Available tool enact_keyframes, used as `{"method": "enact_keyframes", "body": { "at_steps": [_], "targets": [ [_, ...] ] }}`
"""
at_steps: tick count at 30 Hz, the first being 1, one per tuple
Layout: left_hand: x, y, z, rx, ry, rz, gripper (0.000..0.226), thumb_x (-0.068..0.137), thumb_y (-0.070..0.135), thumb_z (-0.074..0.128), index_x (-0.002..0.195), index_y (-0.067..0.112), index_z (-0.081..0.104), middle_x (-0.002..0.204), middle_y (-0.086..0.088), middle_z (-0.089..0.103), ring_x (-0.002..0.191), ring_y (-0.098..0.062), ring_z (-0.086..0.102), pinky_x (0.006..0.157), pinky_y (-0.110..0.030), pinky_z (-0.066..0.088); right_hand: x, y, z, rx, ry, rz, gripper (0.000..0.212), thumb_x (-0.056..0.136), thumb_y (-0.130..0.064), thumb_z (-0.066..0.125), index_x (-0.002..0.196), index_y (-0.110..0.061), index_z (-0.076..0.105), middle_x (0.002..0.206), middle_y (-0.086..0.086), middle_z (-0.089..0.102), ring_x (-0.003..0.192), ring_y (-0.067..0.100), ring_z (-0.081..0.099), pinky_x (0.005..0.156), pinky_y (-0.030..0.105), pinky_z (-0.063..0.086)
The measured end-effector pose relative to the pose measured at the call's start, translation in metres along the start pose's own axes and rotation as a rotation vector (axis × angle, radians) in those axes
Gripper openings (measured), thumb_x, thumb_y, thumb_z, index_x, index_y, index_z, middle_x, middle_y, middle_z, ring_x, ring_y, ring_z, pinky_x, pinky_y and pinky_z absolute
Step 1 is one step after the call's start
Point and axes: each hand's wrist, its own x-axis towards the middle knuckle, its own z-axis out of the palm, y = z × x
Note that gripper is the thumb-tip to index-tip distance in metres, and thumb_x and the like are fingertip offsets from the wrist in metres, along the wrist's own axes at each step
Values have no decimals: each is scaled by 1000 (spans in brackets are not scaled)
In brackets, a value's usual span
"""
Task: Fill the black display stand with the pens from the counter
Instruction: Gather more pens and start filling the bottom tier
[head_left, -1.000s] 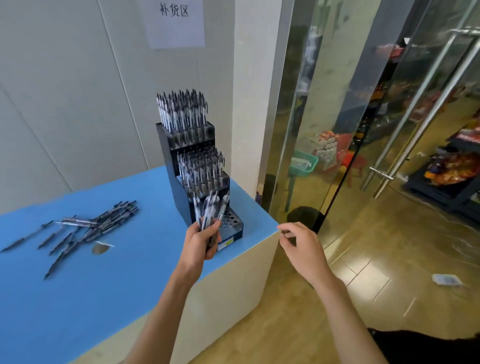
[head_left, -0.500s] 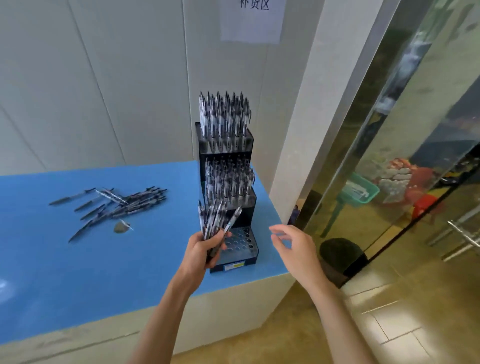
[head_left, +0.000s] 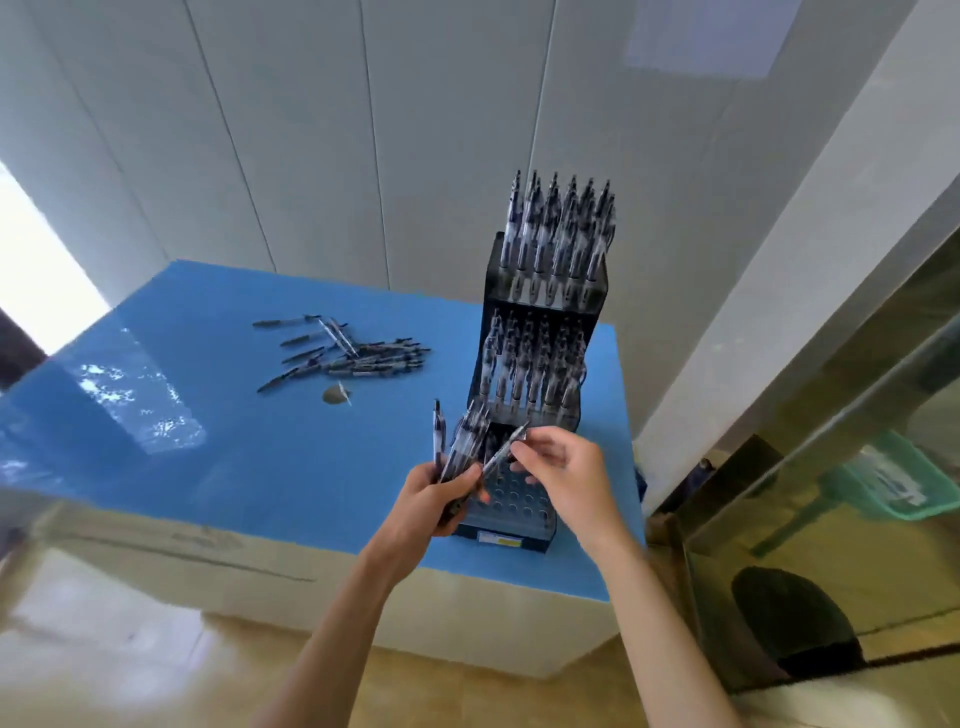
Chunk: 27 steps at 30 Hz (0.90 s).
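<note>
The right hand (head_left: 563, 470), which half a second earlier hangs apart from the bundle with fingers spread and holding nothing, now pinches the upper end of a single pen (head_left: 503, 451) between thumb and fingertips. That pen slants out of the bundle of pens (head_left: 460, 448) gripped upright in the left hand (head_left: 435, 501), whose fingers are curled round the barrels. Both hands sit directly over the lowest tier (head_left: 519, 496) of the black display stand (head_left: 540, 374), at the right end of the blue worktop (head_left: 208, 467); its round holes show empty, while the middle and top tiers are packed with upright pens. The change marks, by inference, the start of an insertion: one pen is being separated for a front hole. A loose heap of pens (head_left: 345, 353) lies well apart to the left on the worktop, beside a small grey scrap (head_left: 335, 395), so much filling is left
</note>
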Motion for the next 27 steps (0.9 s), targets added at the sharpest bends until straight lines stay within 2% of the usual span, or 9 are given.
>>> {"method": "enact_keyframes", "body": {
  "at_steps": [2,5,8,10,14,17,19,22,27],
  "targets": [
    [0,-3,4,-22,28,-7,29,101,24,62,89,-2,61,57,4,52,49,-13,32,44,-20,24,4,-1,-3,85,-19,31,6,90,-9,73,96,-9,74,86,7,78,79,24,75,69,31,59],
    [4,-6,8,-27,88,1,29,102,26,61,87,2,61,67,-3,59,51,-14,35,46,-21,25,10,-4,-9,191,-15,44,7,89,-4,72,95,-5,74,85,12,77,80,30,75,70,30,61],
    [7,-9,7,-33,169,31,34,104,29,57,96,-3,62,75,-8,65,49,-15,31,47,-25,23,15,-6,-19,262,79,21,7,88,-2,72,92,-8,74,83,13,77,78,29,75,70,29,61],
    [7,-10,6,-47,233,37,42,103,35,56,106,-7,60,72,-7,58,48,-15,27,48,-28,22,17,-6,-28,247,142,-23,8,88,-3,73,90,-10,74,82,12,77,76,27,76,69,28,61],
    [5,-11,4,-66,273,79,48,99,44,56,102,-4,52,69,-7,38,56,-21,16,53,-37,16,21,4,-38,35,220,-121,9,90,-5,73,99,-7,75,81,5,77,75,18,76,72,28,62],
    [4,-14,0,-48,285,101,39,103,40,56,90,6,43,64,-1,41,54,-19,17,50,-32,19,23,16,-35,-233,221,-214,18,90,-8,72,107,-4,76,83,-5,75,77,9,75,78,23,59],
    [3,-15,-4,-34,300,105,39,102,39,57,88,5,47,59,1,39,50,-18,21,49,-30,21,23,19,-32,-342,219,-276,18,90,-9,73,107,-5,77,82,-7,74,77,7,73,77,17,57],
    [1,-16,-8,-32,331,117,46,100,38,61,93,-6,52,55,-4,31,49,-19,22,48,-31,21,23,22,-27,-421,230,-353,18,88,-9,76,105,-5,78,83,0,77,73,10,73,74,20,58],
    [0,-14,-8,-60,410,128,36,102,28,60,103,-8,61,55,3,43,45,-14,30,44,-23,28,26,28,-20,-499,215,-379,17,88,-10,76,104,-6,78,81,1,77,69,10,71,71,22,57]
  ]
}}
